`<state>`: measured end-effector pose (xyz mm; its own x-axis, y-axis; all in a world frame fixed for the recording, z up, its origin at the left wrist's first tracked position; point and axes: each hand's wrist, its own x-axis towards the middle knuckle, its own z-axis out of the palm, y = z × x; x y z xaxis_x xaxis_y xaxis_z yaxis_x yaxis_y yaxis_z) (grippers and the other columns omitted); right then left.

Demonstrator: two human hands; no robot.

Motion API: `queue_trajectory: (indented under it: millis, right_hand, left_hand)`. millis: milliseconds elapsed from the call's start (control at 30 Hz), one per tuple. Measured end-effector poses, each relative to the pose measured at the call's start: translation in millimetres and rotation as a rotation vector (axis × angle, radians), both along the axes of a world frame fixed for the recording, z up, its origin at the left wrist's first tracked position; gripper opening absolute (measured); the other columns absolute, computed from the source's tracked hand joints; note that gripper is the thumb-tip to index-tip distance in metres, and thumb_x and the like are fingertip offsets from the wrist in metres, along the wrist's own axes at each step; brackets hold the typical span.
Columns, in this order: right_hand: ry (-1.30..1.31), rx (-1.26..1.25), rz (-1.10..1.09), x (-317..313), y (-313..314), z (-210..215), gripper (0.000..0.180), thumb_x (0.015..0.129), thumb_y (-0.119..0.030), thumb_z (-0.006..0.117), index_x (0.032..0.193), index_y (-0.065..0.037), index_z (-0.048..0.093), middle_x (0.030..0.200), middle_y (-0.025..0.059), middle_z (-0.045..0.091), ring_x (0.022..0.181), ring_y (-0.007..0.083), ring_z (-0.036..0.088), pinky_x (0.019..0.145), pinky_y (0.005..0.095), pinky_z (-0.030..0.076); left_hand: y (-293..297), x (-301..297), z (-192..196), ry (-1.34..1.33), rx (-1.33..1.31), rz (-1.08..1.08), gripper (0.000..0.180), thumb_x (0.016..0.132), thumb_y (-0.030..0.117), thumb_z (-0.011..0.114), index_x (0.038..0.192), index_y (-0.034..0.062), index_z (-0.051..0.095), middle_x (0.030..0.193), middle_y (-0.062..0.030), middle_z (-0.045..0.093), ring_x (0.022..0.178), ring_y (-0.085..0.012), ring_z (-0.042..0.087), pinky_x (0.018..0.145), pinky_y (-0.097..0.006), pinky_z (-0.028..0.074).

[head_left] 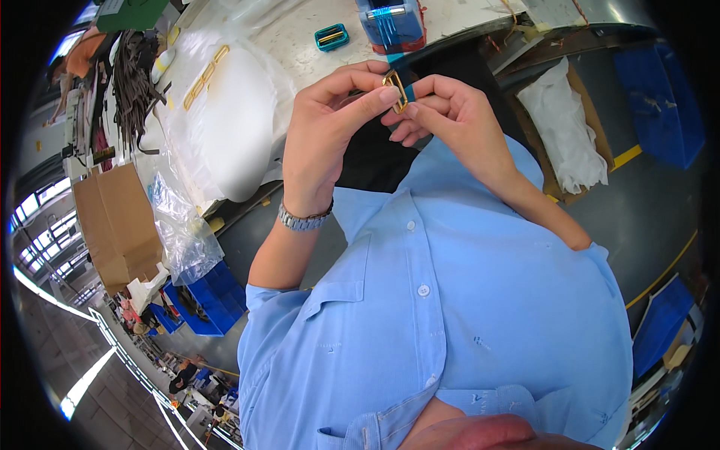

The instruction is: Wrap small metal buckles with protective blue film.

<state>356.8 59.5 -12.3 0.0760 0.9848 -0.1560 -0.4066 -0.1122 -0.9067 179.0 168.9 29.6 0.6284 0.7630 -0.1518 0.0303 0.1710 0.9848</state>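
Observation:
Between my hands, in front of my chest, is a gold rectangular buckle [400, 102]. My left hand [330, 112], with a metal watch on its wrist, pinches the buckle between thumb and fingers. My right hand [457, 120] is closed at the buckle's right side, its thumb against the lower end. A strip of blue film [395, 63] runs down from a blue tape dispenser [391, 26] behind the buckle to my right fingers. Left of the dispenser lies another buckle in teal film [331, 37]. Several gold buckles [206, 79] rest in a row on clear plastic.
The white worktable [289, 30] spreads ahead and left, with dark straps [137, 82] hanging at far left. A cardboard box [116, 225] and blue bins [206, 300] stand lower left. On the right are a carton with white plastic [566, 127] and a blue bin [664, 105].

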Motion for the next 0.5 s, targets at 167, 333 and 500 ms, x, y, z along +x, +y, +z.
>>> queue_trajectory:
  millis: [167, 333, 500]
  right_hand:
    - [-0.026, -0.002, -0.014, -1.6, 0.4, 0.7, 0.018, 0.109, -0.007, 0.061, 0.118, 0.008, 0.064, 0.106, 0.0177, 0.080, 0.091, 0.0202, 0.080, 0.079, 0.0297, 0.064]
    - [-0.064, 0.002, -0.030, -2.1, -1.2, 1.7, 0.016, 0.108, -0.006, 0.061, 0.117, 0.008, 0.064, 0.105, 0.0174, 0.081, 0.091, 0.0203, 0.080, 0.079, 0.0297, 0.064]
    - [-0.079, 0.018, -0.045, -2.7, -0.1, -3.2, 0.015, 0.108, -0.005, 0.062, 0.116, 0.007, 0.064, 0.105, 0.0173, 0.081, 0.092, 0.0204, 0.080, 0.079, 0.0297, 0.064]
  left_hand:
    - [7.2, 4.0, -1.9, 0.058, -0.008, -0.033, 0.020, 0.093, 0.013, 0.086, 0.106, -0.0011, 0.079, 0.117, -0.0101, 0.075, 0.100, -0.0124, 0.069, 0.094, -0.027, 0.053]
    - [14.0, 6.8, -5.1, 0.091, -0.073, -0.056, 0.018, 0.095, 0.014, 0.085, 0.104, -0.0003, 0.079, 0.097, -0.0043, 0.078, 0.092, -0.0093, 0.069, 0.088, -0.026, 0.053]
    - [20.2, 8.4, -14.3, 0.065, -0.194, -0.085, 0.017, 0.096, 0.014, 0.083, 0.103, -0.0006, 0.078, 0.096, -0.0045, 0.078, 0.091, -0.0094, 0.069, 0.086, -0.026, 0.053]
